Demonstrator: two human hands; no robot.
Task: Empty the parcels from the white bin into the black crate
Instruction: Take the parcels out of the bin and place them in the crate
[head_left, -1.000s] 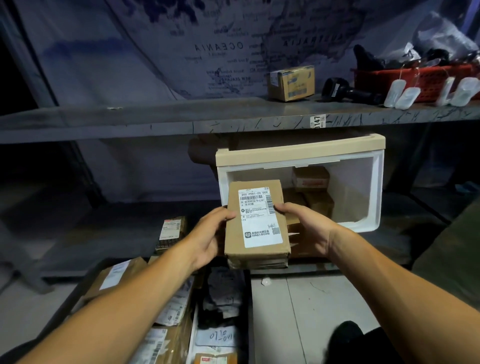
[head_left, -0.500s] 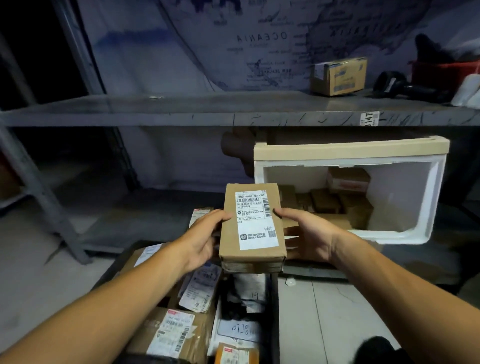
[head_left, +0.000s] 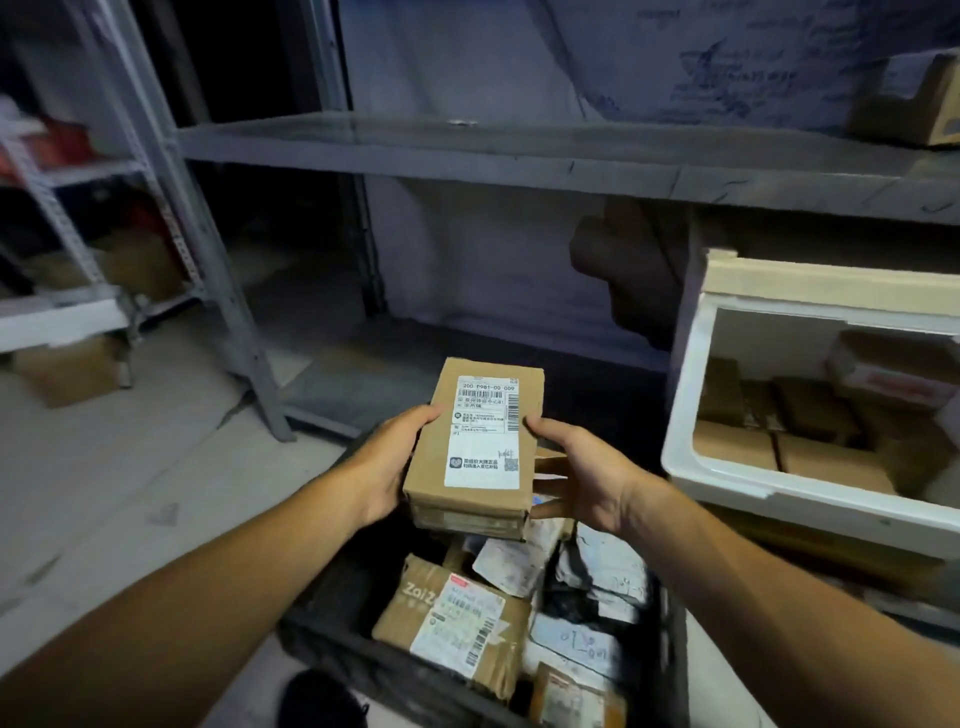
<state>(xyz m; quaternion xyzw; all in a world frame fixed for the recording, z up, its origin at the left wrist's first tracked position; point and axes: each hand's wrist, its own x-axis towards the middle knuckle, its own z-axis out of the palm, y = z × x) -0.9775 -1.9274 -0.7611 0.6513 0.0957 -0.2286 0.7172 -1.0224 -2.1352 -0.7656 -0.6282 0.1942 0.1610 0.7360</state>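
**A box held over the black crate**

A brown cardboard box (head_left: 480, 447) with a white label on top is held up in the air. It is above the far end of the black crate (head_left: 332, 636), not touching the things inside.

The left hand (head_left: 387, 462) grips the box's left side, with the thumb on the top edge and the fingers hidden under it. The right hand (head_left: 576, 475) touches the right side with its thumb by the label and its fingers spread loosely below; how tight it holds, I cannot tell.

The black crate sits on the floor and is full of parcels. One is a brown parcel (head_left: 457, 618) with a white label, and there are grey bags beside it.

The white bin (head_left: 810, 493) is to the right, on its side on the low shelf, with more brown boxes (head_left: 769, 441) in it. A grey metal shelf (head_left: 519, 150) runs above.
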